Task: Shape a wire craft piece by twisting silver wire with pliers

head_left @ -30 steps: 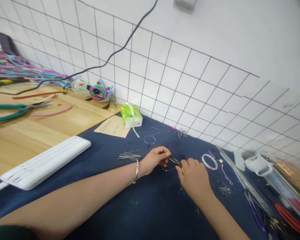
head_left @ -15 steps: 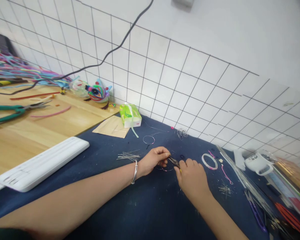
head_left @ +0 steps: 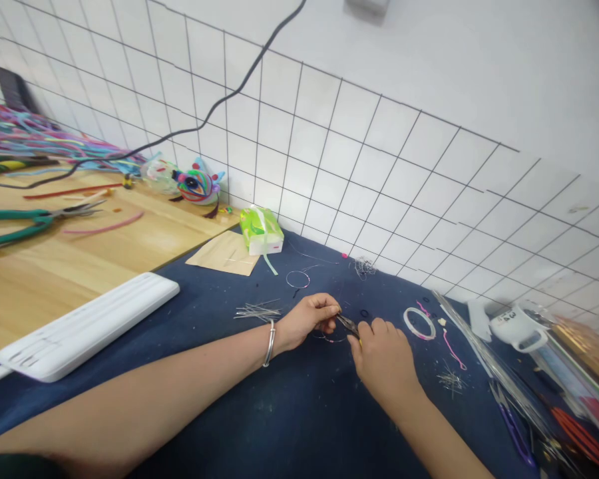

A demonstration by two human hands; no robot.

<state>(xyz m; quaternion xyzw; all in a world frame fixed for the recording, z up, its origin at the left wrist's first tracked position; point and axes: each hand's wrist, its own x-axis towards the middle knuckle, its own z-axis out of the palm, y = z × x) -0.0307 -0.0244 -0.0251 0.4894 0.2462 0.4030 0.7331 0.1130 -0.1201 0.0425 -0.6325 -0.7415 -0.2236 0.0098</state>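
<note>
My left hand [head_left: 312, 316], with a silver bangle at the wrist, pinches a thin wire between thumb and forefinger; its end is too small to make out. In my right hand [head_left: 384, 352] is a pair of pliers [head_left: 348, 324] with a bit of yellow handle showing. The pliers' jaws meet the left fingertips. A fine wire loop with pink bits [head_left: 332, 340] shows just below those fingers; whether it hangs from them or lies on the cloth I cannot tell. A similar wire ring [head_left: 298, 279] lies farther back.
Cut wire pieces [head_left: 257, 311] lie left, another pile [head_left: 452, 380] right. Around them are a white roll [head_left: 419, 323], purple scissors [head_left: 514, 426], a white mug [head_left: 516, 329], a tissue pack [head_left: 261, 231], a white power strip [head_left: 90, 326] and green pliers [head_left: 20, 226]. A tiled wall stands behind.
The view has shifted very slightly. Both hands and the pliers stay in practically the same place, with the jaws still at the left fingertips.
</note>
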